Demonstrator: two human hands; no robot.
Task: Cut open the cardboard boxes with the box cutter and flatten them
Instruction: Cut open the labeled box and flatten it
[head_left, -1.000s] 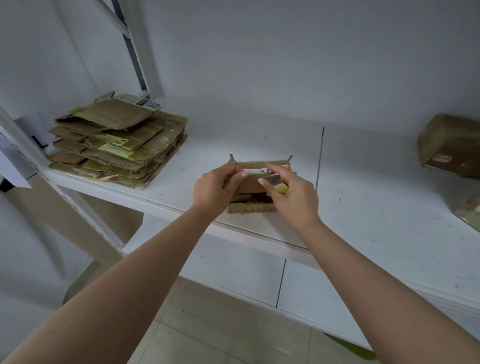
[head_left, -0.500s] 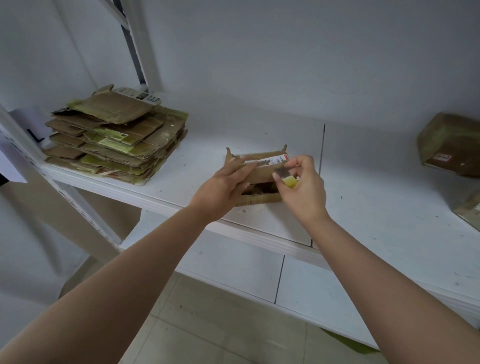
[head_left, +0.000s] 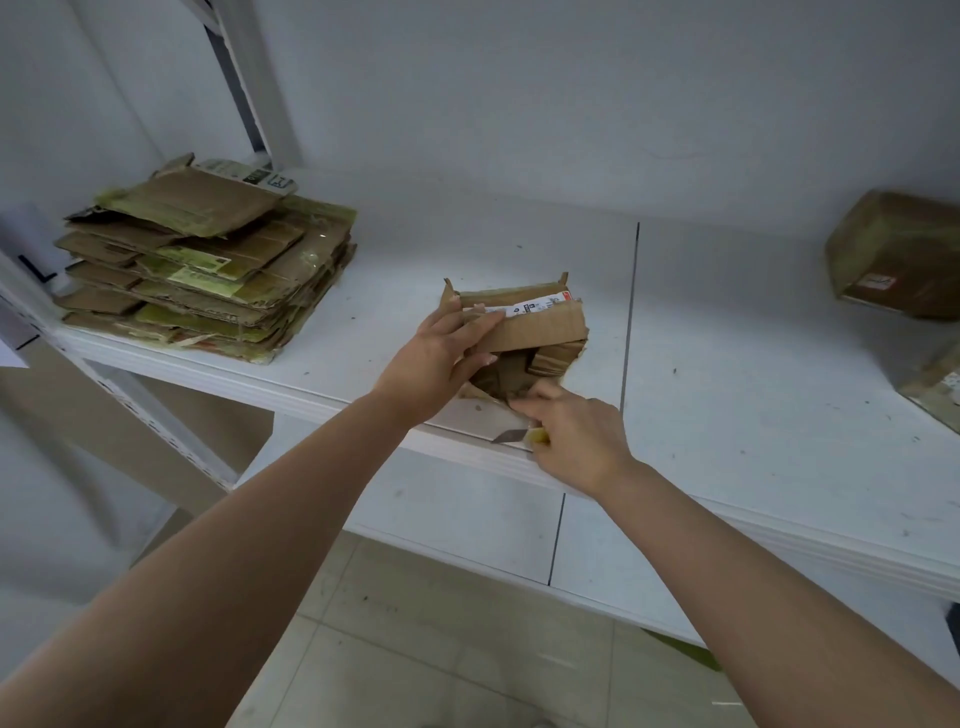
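While left hand (head_left: 436, 364) grips one box (head_left: 530, 332), right hand (head_left: 576, 441) clasps one cutter (head_left: 514, 435)

Cardboard box (head_left: 535, 327): brown, matt, ragged edges; box cutter (head_left: 511, 435): bare metal blade; shelf (head_left: 753, 395): white, smooth, scuffed.

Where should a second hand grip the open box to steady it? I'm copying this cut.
Grip the raised labelled flap from the left, as the left hand does: it stands free, away from the cutter in the right hand.
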